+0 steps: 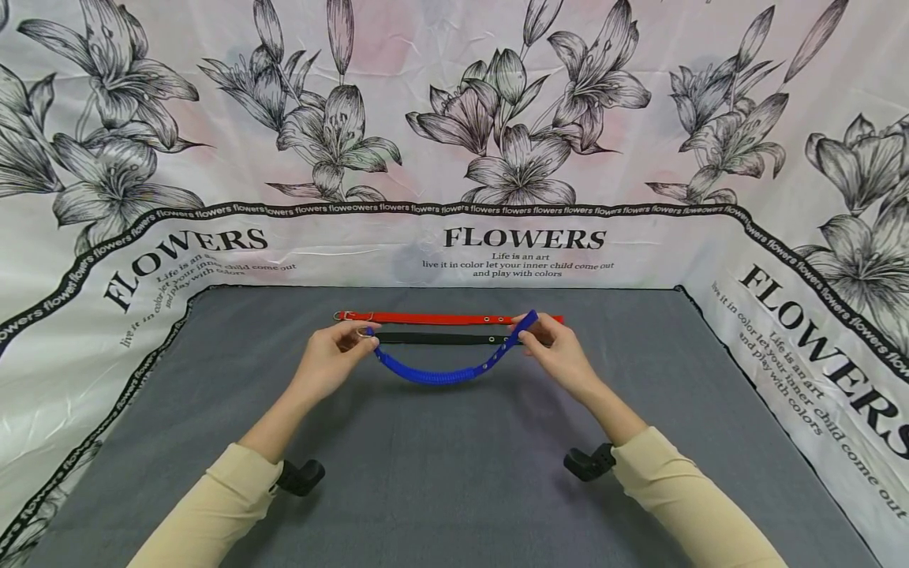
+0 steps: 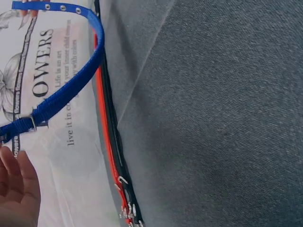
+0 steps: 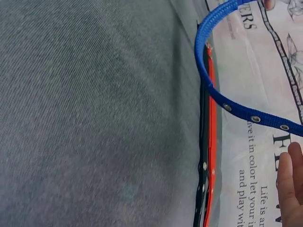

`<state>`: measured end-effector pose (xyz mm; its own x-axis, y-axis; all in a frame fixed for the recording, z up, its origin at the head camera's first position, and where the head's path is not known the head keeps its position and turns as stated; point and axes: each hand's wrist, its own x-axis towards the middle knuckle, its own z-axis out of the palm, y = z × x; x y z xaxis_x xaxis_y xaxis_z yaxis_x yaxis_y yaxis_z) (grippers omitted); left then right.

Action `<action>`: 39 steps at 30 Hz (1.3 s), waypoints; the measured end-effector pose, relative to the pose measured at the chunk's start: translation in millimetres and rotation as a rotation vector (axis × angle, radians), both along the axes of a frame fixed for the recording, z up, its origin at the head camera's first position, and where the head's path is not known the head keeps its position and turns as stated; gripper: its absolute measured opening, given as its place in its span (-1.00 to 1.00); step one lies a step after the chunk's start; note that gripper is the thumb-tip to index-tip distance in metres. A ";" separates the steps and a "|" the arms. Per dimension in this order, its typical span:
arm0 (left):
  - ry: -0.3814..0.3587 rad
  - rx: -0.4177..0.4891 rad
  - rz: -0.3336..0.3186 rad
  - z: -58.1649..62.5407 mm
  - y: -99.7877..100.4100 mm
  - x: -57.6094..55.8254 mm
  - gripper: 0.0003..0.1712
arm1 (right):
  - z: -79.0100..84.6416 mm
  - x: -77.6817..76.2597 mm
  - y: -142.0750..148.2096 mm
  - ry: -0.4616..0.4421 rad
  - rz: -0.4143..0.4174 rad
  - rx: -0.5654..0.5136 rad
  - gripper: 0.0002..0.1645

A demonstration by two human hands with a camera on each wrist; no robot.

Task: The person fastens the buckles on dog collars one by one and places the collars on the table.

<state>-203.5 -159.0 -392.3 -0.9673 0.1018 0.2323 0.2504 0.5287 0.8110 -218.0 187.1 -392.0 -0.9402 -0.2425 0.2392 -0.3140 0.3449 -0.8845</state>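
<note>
A blue collar (image 1: pixel 436 377) with metal eyelets hangs in a downward curve between both hands, held above the table. My left hand (image 1: pixel 332 359) pinches its buckle end; the buckle (image 2: pixel 33 123) shows in the left wrist view. My right hand (image 1: pixel 557 353) pinches the other end near the eyelets (image 3: pixel 255 118), with the blue tip sticking up past the fingers. Behind it, a black collar (image 1: pixel 433 338) and a red collar (image 1: pixel 426 319) lie straight and parallel on the table. The hands partly cover the ends of the black collar.
A grey cloth (image 1: pixel 440 473) covers the table. White floral fabric (image 1: pixel 369 244) with printed lettering hangs behind and along both sides. Dark wrist-worn devices (image 1: pixel 301 477) extend from under both sleeves, low over the cloth.
</note>
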 end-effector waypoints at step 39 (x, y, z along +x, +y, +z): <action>-0.047 0.220 -0.103 5.5 55.9 -6.8 -0.76 | 30.9 15.4 -45.7 -0.068 0.050 0.027 -0.77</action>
<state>-210.3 -103.1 -386.8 -0.9646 0.1528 0.2150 0.2535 0.3120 0.9156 -202.6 141.4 -361.2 -0.9407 -0.2947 0.1680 -0.2708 0.3541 -0.8951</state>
